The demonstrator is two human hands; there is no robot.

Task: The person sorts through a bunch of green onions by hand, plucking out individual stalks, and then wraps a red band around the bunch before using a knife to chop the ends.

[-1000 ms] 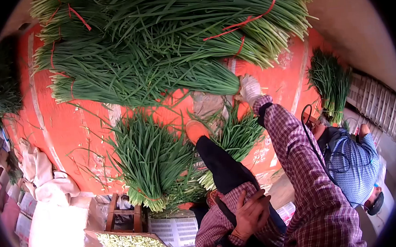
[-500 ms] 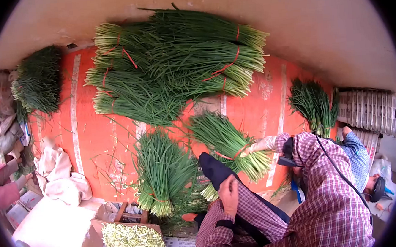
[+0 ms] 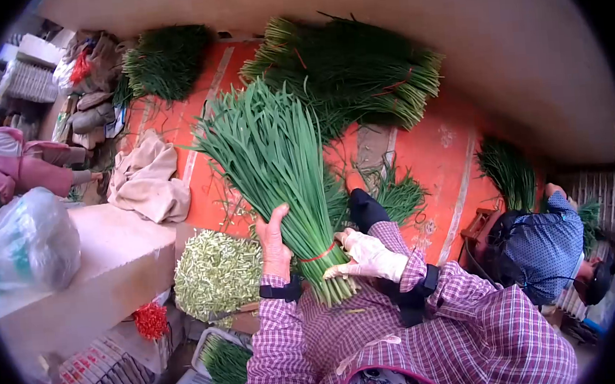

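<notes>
A big bunch of garlic chives (image 3: 265, 152) is held up in front of my body, leaves toward the wall and pale stem ends toward me. A red band circles its lower stems. My left hand (image 3: 275, 240), bare, grips the bunch from the left side above the band, thumb up along the leaves. My right hand (image 3: 369, 253), in a whitish glove, grips the stems from the right at the band, its fingers near the cut ends. Beside my left wrist is a heap of chopped pale stem pieces (image 3: 217, 273).
Banded chive bunches (image 3: 363, 63) are piled on the orange sheet (image 3: 431, 176) by the wall. A beige cloth (image 3: 150, 178) lies left, behind a pale block (image 3: 118, 241) with a plastic bag (image 3: 29, 240). One person (image 3: 539, 247) sits at right, another (image 3: 27, 161) at far left.
The chive bunch has come up off the sheet toward my body. My left hand has moved from my leg onto it. The view has turned and shifted.
</notes>
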